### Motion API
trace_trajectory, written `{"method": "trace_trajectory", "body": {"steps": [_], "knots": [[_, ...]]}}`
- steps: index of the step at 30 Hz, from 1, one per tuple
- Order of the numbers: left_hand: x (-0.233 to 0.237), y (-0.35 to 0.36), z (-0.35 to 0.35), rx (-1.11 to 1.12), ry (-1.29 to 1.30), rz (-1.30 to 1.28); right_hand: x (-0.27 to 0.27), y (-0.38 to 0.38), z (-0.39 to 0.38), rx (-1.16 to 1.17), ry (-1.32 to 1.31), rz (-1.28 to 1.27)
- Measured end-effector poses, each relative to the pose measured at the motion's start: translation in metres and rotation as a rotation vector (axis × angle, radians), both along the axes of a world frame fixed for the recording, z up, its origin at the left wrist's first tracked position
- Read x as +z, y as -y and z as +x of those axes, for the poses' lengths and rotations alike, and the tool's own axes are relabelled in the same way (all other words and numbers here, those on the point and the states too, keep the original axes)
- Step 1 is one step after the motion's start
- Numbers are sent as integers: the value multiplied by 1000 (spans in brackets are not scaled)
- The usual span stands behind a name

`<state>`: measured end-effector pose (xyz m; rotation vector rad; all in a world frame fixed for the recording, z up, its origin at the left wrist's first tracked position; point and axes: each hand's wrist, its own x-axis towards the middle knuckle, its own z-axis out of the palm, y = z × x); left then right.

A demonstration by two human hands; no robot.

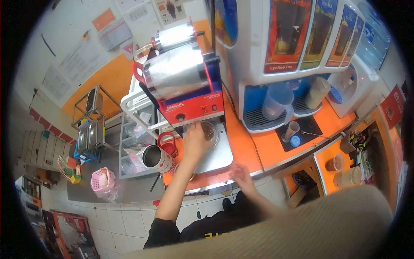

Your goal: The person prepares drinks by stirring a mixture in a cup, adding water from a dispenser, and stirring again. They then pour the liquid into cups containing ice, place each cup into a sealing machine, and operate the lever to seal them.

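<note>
A red cup sealer (192, 108) stands in front of me, with rolls of shiny film (177, 71) on top and a metal base plate (217, 157) below. A clear plastic cup (210, 134) with something dark in it sits at the machine's opening. My left hand (196, 137) reaches in and has its fingers closed at the cup's left rim; the fingertips are partly hidden. Off the counter's front edge, my right hand (242, 176) hovers with fingers loosely apart and nothing in them, slightly blurred. Left of the sealer are a steel-lined tumbler (152, 156) and a red-handled item (168, 144).
A drink dispenser (254, 52) stands at the right, with a clear pitcher (276, 103) on its drip tray. Near it, a small measuring cup (291, 129) and a blue lid (295, 141) lie on a black mat (282, 144). A pink basket (102, 179) is at the left.
</note>
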<state>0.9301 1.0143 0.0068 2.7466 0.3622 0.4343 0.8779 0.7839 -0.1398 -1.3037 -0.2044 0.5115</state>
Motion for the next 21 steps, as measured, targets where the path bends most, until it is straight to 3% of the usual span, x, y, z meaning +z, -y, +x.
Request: {"method": "trace_trajectory", "body": {"steps": [2,5,6,11,17,21], "knots": [[-7,-3,1,19,-24,-24,22,-18,-12,92,-369,167],[-21,-5,2,4,-18,-44,28,-37,-16,196,-487,218],[-23,-5,0,0,6,-31,45,-42,-18,199,-507,220],[-28,-13,-6,-93,154,33,34,-58,-15,266,-509,331],[-25,-27,-6,-119,17,-82,46,-70,-9,210,-612,301],[-22,-25,-11,-187,86,-70,43,-79,-6,210,-603,238]]}}
